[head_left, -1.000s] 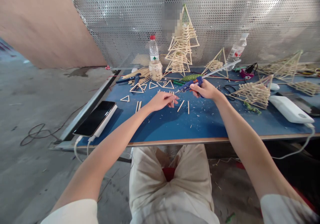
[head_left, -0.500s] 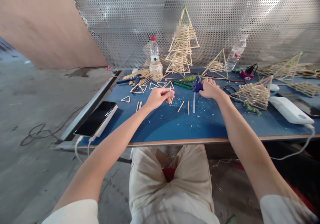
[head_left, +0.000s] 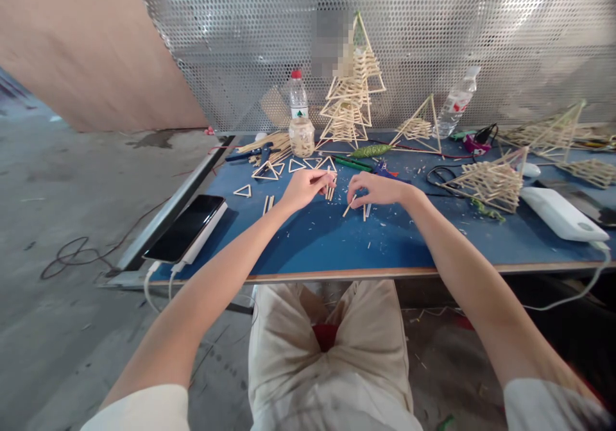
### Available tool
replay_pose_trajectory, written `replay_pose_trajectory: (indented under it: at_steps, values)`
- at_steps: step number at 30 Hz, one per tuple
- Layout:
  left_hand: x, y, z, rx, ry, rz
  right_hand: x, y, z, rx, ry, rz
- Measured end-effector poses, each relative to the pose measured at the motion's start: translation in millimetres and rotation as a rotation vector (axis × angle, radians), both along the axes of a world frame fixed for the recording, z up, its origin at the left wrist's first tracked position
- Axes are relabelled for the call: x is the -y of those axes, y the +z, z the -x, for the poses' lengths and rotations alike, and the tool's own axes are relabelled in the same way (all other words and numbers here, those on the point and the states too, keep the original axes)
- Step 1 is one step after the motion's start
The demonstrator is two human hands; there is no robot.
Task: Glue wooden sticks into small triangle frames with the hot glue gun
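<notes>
From the head camera, the left hand [head_left: 304, 187] is closed in a pinch on a few thin wooden sticks [head_left: 330, 188], holding them near their upper ends so that they stand almost upright with their lower tips on or just above the blue tabletop [head_left: 308, 238]. Just to its right, the right hand [head_left: 378, 189] rests low with its fingers curled down onto a loose stick [head_left: 348, 206] lying flat on the tabletop; the fingertips touch it, but whether they have it lifted cannot be told. More single sticks lie under and beside that hand, and small glued stick triangles [head_left: 293, 165] lie beyond the left hand. A blue glue gun [head_left: 385, 171] lies just beyond the right hand, touched by neither. The sticks look very light, stiff and brittle, likely to snap if bent or squeezed hard and easy to scatter; a gentle fingertip pinch near one end, or at mid-length for a stick lying flat, seems the safest hold. Farther off stand a stick tower [head_left: 353, 91], a jar [head_left: 301, 137] and a phone [head_left: 185, 227].
</notes>
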State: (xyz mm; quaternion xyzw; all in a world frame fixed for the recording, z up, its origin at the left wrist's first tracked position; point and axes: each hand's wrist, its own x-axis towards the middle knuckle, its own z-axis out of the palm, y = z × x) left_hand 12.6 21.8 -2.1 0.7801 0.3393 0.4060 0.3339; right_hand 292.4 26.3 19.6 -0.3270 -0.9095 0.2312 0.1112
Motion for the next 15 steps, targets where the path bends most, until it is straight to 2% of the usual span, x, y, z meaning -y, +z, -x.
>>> replay_pose_trajectory:
  at_steps: [6,12,15]
  values:
    - [1.3,0.1,-0.8,0.144,0.004,0.123,4.4,-5.7,8.4,0.029,0.013,-0.015]
    - [-0.5,-1.8,-0.7,0.131,-0.003,0.121,5.9,1.0,0.5,-0.223,-0.217,-0.012]
    - [0.6,-1.6,-0.5,0.108,-0.019,0.138,6.4,4.6,-4.3,-0.364,-0.277,-0.024]
